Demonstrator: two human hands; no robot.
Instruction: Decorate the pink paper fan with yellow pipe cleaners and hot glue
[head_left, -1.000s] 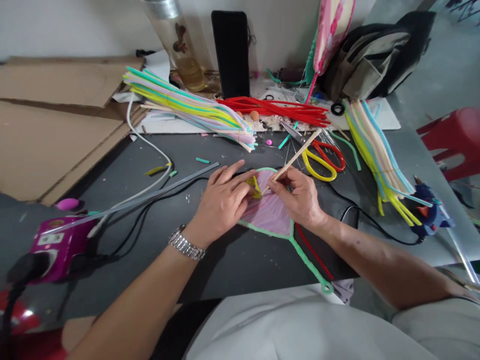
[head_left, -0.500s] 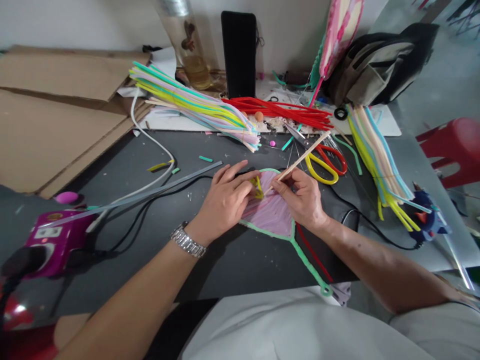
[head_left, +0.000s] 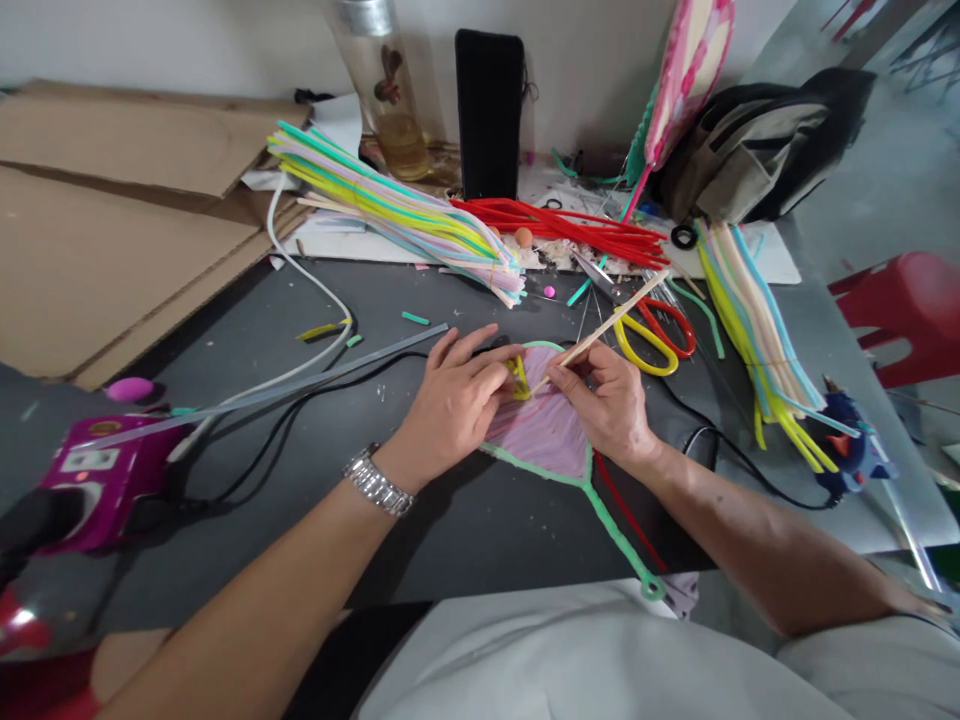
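Light film fan (head_left: 536, 430), best held by its rim (head_left: 532, 468).
Stick (head_left: 600, 335) pinched by right hand (head_left: 604, 405); yellow piece (head_left: 516, 378) held by left hand (head_left: 450, 410), centre frame.

The dark-topped table (head_left: 465, 550) carries flattened cardboard sheets (head_left: 112, 240), a multicoloured strip bundle (head_left: 397, 225), red strips (head_left: 562, 232), yellow-handled scissors (head_left: 637, 342), red-handled scissors (head_left: 670, 328), a blue glue gun (head_left: 847, 440), a magenta appliance (head_left: 105, 475), and black cable (head_left: 277, 440).

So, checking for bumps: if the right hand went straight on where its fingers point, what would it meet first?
Probably the small yellow bent strip pinched by the left hand, just past the wooden stick held by the right hand; depth is unclear.
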